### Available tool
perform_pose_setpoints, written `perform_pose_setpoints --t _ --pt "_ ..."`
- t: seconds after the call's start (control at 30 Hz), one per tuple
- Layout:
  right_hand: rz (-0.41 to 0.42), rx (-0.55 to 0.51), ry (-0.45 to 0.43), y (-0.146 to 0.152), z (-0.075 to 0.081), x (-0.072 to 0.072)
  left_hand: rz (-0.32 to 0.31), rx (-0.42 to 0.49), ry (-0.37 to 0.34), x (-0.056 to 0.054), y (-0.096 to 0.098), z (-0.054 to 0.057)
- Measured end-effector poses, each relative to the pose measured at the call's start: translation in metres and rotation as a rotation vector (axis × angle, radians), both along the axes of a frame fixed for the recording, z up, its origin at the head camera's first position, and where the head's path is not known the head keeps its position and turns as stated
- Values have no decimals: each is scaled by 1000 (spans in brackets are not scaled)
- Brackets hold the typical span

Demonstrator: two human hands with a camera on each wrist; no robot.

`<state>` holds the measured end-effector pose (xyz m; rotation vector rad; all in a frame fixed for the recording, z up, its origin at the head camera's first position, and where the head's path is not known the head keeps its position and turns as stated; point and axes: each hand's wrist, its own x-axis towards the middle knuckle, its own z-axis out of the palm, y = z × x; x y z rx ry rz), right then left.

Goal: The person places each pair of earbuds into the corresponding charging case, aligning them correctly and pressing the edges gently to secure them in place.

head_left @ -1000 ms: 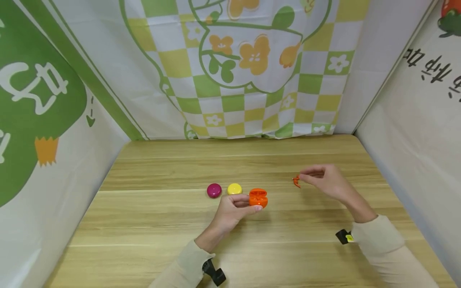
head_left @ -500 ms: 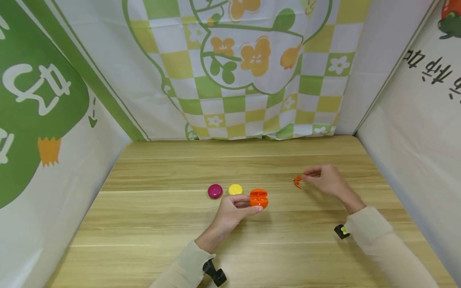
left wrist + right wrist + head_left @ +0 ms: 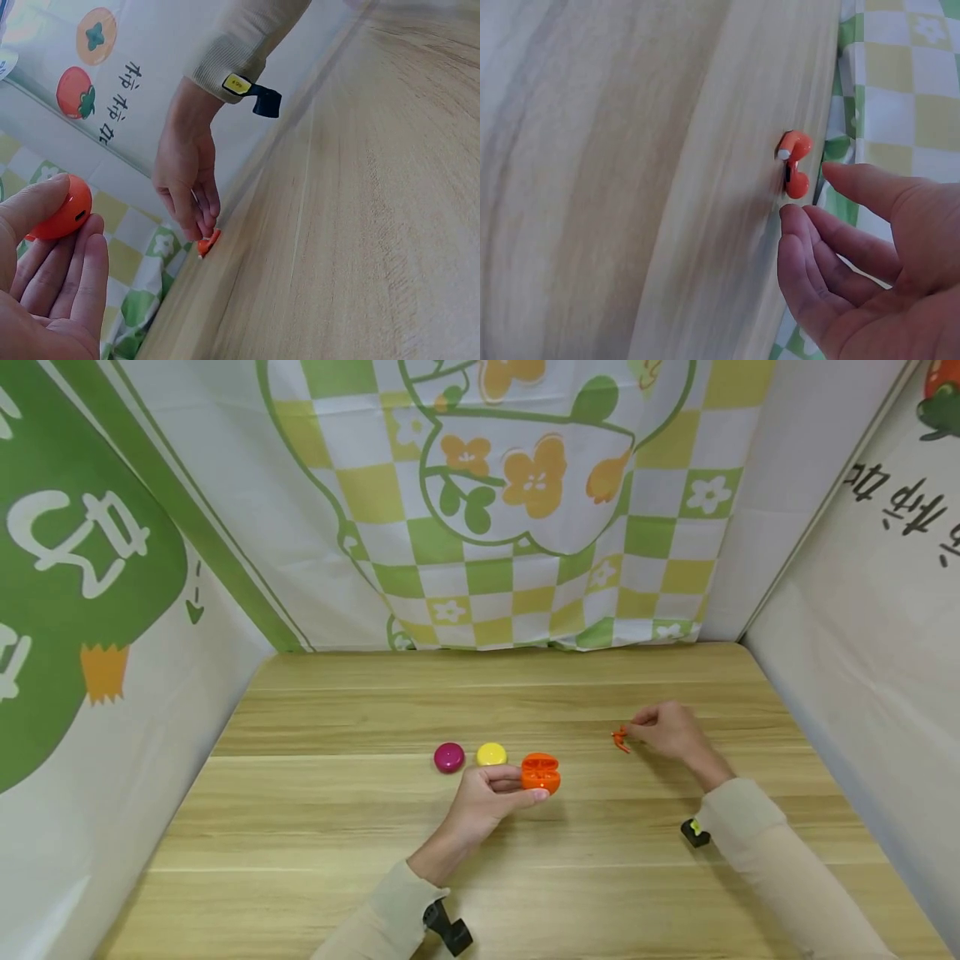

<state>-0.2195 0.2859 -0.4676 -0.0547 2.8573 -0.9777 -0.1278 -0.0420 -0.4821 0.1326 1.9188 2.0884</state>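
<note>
My left hand (image 3: 480,802) grips an orange earbud case (image 3: 541,781) between thumb and fingers, its lid raised and the hollows inside showing. In the left wrist view the rounded back of the case, with a small dark slot, faces the camera. Two orange earbuds (image 3: 795,165) lie close together on the table to the right. Around the nearer earbud, my right hand (image 3: 877,255) has thumb and forefinger spread, the fingertips right beside it. From the head view that hand (image 3: 667,731) reaches in from the right, fingers pointing left at the earbuds.
A purple round case (image 3: 449,757) and a yellow one (image 3: 491,754) sit just beyond my left hand on the wooden table (image 3: 337,827). A patterned curtain (image 3: 540,585) hangs along the back edge, with printed sheets at both sides.
My right wrist and sleeve have swung left and forward, while the fingertips stay near the earbuds. The left hand keeps its grip on the orange case, almost still.
</note>
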Motion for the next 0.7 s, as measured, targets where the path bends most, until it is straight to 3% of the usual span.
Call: perform_pose_setpoints --t 0.7 --pt "-32 156 -25 -16 1 -15 2 -10 -11 -1 -2 1"
